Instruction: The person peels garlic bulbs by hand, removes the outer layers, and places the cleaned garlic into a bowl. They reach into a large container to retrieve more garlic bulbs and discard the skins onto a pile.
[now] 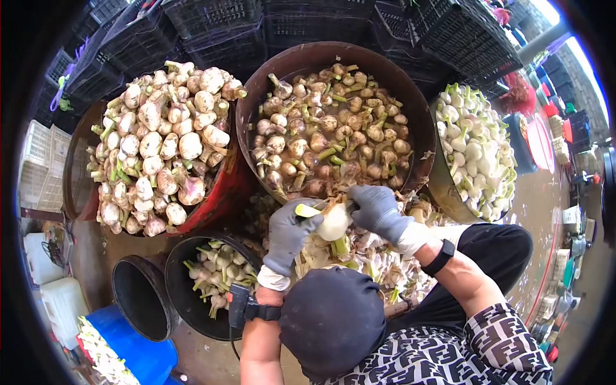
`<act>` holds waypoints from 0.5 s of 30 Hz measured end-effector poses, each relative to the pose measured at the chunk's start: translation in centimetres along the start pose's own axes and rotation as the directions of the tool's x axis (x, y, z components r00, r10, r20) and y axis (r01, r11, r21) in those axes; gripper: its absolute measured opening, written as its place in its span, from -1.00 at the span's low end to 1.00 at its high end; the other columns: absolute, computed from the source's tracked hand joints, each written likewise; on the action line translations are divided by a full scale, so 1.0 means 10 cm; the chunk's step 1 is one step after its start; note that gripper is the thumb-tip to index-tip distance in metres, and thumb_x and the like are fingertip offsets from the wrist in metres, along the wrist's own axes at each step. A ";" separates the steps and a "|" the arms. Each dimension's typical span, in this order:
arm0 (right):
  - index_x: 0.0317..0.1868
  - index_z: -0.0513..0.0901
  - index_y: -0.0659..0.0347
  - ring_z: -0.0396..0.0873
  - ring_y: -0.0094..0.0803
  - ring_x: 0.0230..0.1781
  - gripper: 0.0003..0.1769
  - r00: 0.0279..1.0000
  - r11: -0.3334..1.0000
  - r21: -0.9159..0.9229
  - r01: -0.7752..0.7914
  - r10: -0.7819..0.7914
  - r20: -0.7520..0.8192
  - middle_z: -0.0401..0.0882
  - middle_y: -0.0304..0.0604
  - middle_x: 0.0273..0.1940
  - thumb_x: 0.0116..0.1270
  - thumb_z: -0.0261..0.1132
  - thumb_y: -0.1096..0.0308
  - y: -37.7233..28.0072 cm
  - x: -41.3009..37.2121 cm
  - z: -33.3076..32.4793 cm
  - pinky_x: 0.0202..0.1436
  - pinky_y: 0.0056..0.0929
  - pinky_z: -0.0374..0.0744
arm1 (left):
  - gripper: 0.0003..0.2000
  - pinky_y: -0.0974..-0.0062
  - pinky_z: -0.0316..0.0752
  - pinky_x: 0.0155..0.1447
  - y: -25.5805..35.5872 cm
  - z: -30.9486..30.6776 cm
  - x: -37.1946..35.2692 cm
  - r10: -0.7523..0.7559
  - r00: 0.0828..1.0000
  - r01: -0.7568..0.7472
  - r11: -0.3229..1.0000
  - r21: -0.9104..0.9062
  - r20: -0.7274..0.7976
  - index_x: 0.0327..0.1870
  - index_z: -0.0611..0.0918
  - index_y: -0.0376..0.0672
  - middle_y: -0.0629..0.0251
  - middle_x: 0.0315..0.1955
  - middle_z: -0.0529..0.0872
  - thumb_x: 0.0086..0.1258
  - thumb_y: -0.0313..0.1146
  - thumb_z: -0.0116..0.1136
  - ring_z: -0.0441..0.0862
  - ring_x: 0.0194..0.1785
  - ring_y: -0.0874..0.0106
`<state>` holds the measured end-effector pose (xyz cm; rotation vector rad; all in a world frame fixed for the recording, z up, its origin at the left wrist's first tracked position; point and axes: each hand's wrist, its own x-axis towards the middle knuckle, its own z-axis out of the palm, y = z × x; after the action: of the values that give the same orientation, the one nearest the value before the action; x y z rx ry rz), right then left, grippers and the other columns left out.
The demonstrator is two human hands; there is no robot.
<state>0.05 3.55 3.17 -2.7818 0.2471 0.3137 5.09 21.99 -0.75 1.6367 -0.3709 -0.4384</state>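
My left hand, in a grey glove, is closed round the green stem of a garlic bulb. The bulb's pale side is bare, and brownish skin hangs at its upper edge. My right hand, also gloved, is closed against the bulb's far side at that skin; its fingertips are partly hidden. Just beyond both hands stands a big brown tub of unpeeled garlic in murky water. Below them lies a heap of loose garlic skins.
A red tub piled with dirty garlic stands left; a tub of clean white garlic stands right. Nearer left are a black bucket holding peeled garlic, another black bucket and a blue barrel. Black crates line the back.
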 end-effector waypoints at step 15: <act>0.28 0.20 0.21 0.40 -0.45 0.04 -0.19 0.978 0.231 0.962 -0.144 -0.112 0.174 0.41 -0.17 0.09 0.11 0.34 0.05 0.08 -0.18 -0.07 0.05 -0.47 0.43 | -0.75 0.64 0.50 -0.36 -0.19 0.04 0.11 -0.454 0.874 0.423 0.533 -0.733 0.174 -0.13 0.57 -0.26 0.34 -0.38 0.63 0.33 -0.27 0.01 0.57 -0.39 0.56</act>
<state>-1.68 2.85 4.03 -1.4134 0.2821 0.2948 5.83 21.28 -2.76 0.8666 0.2755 -0.8193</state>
